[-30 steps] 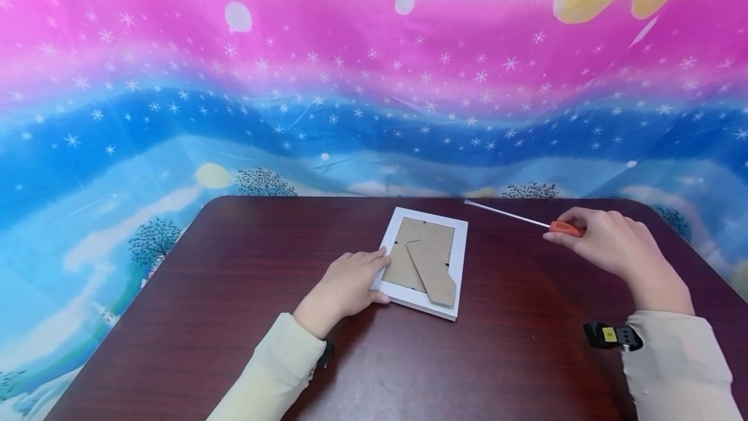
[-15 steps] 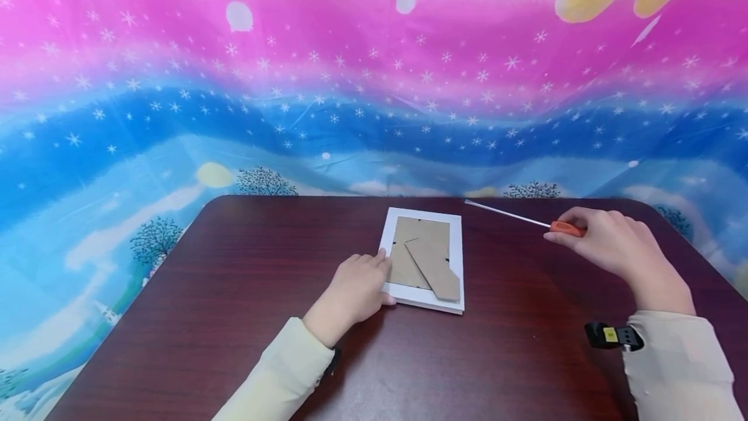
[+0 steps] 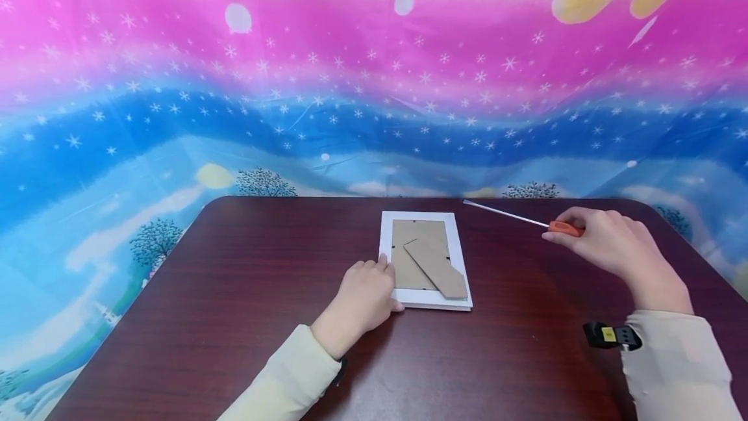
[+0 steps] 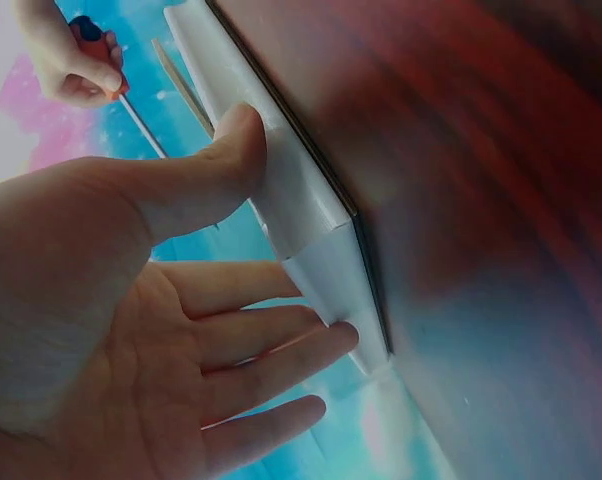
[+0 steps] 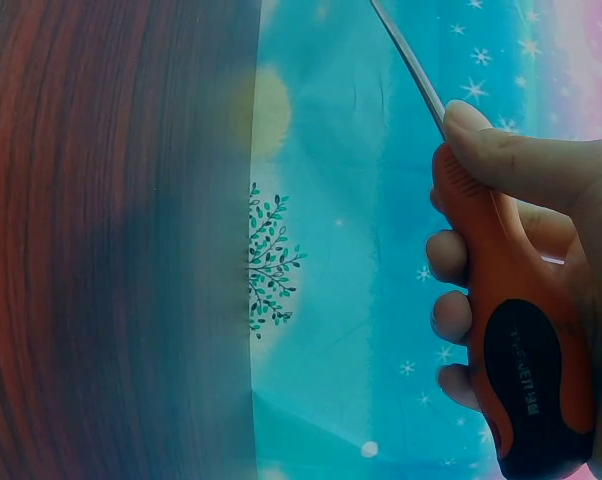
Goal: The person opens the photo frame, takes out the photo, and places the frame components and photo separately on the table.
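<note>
A white picture frame (image 3: 432, 299) lies face down on the table, its brown backing board (image 3: 429, 236) and slanted stand leg (image 3: 438, 271) showing. My left hand (image 3: 367, 294) holds its near left corner. In the left wrist view the thumb presses one side of the frame (image 4: 276, 165), and nearly straight fingers touch the adjoining side. To the right, my right hand (image 3: 613, 239) grips a screwdriver (image 3: 564, 229) raised above the table, its shaft pointing left. The right wrist view shows curled fingers round its orange and black handle (image 5: 526, 300), with the thumb near the shaft.
The dark red-brown wooden table (image 3: 204, 317) has rounded far corners. Behind its far edge hangs a pink and blue cloth (image 3: 327, 83) printed with snowflakes and trees. A black strap device (image 3: 610, 335) sits at the right wrist.
My left hand has turned the picture frame on the table, so its far end swung left and its near end right. My right hand and the screwdriver have stayed nearly still.
</note>
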Tool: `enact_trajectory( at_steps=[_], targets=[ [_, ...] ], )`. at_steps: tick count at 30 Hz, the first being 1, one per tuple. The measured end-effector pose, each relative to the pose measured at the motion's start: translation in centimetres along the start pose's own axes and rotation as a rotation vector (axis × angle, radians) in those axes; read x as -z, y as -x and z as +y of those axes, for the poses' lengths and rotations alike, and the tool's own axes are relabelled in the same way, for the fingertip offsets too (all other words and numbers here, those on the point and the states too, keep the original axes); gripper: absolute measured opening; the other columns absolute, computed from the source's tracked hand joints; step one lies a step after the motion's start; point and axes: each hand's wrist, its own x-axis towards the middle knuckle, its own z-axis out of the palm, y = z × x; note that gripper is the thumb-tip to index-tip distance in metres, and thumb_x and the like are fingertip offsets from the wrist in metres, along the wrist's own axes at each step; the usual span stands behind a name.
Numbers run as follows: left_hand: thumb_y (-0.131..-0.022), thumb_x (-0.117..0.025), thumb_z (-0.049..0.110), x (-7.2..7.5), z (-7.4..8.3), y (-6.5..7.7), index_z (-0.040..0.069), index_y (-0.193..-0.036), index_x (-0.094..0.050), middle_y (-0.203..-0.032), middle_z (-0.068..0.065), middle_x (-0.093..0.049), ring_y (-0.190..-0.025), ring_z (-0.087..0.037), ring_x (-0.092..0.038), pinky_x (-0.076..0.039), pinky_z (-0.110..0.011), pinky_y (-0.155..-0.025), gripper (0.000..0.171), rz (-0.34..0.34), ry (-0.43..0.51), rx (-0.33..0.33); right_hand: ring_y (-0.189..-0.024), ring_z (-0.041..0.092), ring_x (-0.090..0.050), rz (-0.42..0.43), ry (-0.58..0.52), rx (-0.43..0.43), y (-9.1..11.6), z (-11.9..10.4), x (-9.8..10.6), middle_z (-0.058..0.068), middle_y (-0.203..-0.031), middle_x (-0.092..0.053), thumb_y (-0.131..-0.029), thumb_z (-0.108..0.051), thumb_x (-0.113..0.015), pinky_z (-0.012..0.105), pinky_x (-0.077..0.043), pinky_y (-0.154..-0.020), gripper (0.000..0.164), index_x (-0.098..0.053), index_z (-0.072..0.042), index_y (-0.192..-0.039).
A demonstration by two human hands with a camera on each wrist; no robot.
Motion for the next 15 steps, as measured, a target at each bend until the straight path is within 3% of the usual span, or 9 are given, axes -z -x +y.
enact_trajectory(
  at_steps=[15],
  targets=[
    [-0.087, -0.068, 0.057, 0.11, 0.88, 0.25, 0.001, -0.128, -0.064, -0.132, -0.015, -0.061, -0.106, -0.025, -0.063, -0.049, -0.034, -0.093, 0.07, 0.039, -0.057, -0.027, -0.063, 0.018, -0.047, 0.004, -0.001, 0.002, -0.1, -0.07, -0.06, -0.003, -0.069, -0.055, -0.091, -0.063, -0.059, 0.034, -0.033, -0.054, 0.063, -0.067, -0.007, -0.118]
  ],
)
